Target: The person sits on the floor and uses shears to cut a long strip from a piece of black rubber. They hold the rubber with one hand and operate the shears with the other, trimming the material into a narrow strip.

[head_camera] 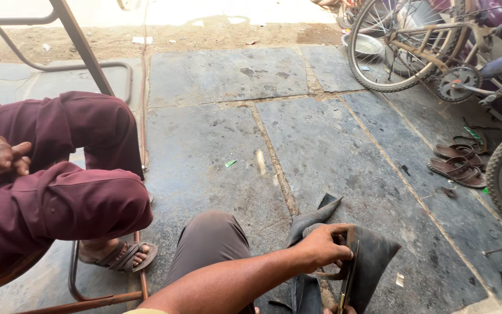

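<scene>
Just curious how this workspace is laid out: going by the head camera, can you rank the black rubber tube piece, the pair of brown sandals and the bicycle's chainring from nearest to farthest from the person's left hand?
From the left hand:
1. Black rubber tube piece: in its grip.
2. Brown sandals: on the stone floor, to the right.
3. Chainring: on the bicycle, upper right.

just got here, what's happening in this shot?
A person sitting on the stone floor grips a piece of black rubber inner tube with the left hand. The right hand, barely in frame, holds a thin tool against the rubber; what kind is unclear. Another person in maroon trousers sits alongside. A bicycle and sandals are to the right.
</scene>
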